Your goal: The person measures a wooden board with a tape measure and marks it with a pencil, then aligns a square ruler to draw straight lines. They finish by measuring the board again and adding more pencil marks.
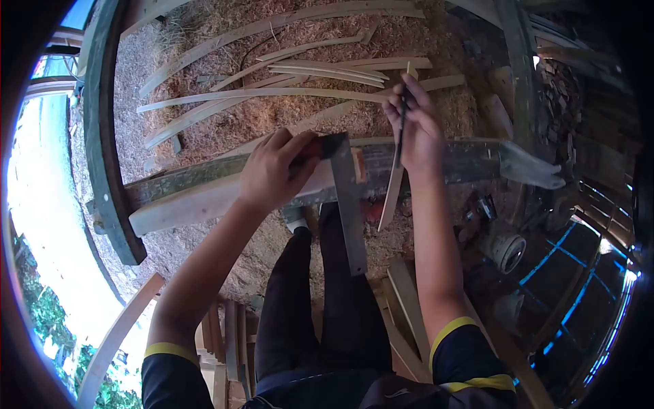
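Observation:
My left hand [269,170] is closed round the stock of a try square [351,211]. The square's metal blade points down toward my legs, across the edge of a pale timber [184,206]. In my right hand [422,129], raised beyond the timber, a slim dark pencil [402,126] is pinched between the fingers, its light tip upward. Below that hand a thin wood strip [390,201] slants down; whether the hand touches it is hidden. The pale timber lies against a weathered beam [470,158].
Several curved wooden strips [266,93] lie on shavings on the ground ahead. Dark posts [102,123] stand at left and right [519,75]. A white bucket [507,251] sits at the right. More boards [405,300] lie beside my legs.

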